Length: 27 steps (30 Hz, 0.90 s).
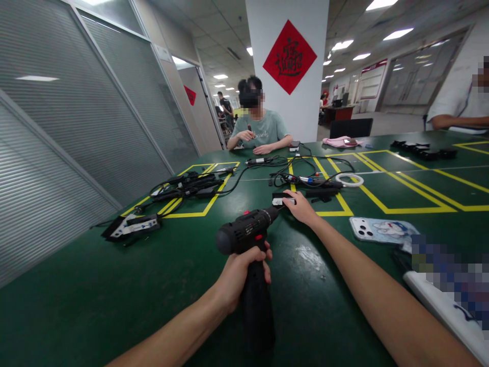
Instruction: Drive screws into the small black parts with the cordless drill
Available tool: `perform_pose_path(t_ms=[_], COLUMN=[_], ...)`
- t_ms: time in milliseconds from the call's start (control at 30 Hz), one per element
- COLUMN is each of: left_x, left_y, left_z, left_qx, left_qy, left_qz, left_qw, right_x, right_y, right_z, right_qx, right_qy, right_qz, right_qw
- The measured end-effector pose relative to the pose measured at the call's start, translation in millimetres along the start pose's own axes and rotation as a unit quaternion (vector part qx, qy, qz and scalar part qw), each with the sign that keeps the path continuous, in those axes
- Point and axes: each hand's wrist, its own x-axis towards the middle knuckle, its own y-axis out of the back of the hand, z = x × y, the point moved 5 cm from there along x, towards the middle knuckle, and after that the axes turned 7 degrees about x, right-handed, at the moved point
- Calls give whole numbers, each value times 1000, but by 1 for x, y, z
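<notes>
My left hand (240, 272) is wrapped round the grip of a black cordless drill (248, 239), whose nose points away toward a small black part with a white label (283, 199) on the green table (114, 285). My right hand (301, 206) reaches forward with its fingers closed on the right end of that part. The drill's tip sits right at the part's left end; whether they touch I cannot tell.
A phone in a white patterned case (382, 229) lies right of my arm. Black tools and cables (191, 186) spread over the yellow-taped squares, with a white ring (349, 179) beyond. A person (260, 132) sits across; another sits far right.
</notes>
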Motion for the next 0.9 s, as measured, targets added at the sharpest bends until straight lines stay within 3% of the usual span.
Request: perform_pose_path(t_ms=[900], left_x=[0], left_y=[-2], left_z=[1], left_qx=[-7], left_qy=[22], left_qz=[20], left_qw=[1000], right_x=[-2], right_y=[0], right_z=[0], right_qx=[18], right_qy=[-11], right_qz=[-1], right_qw=[1000])
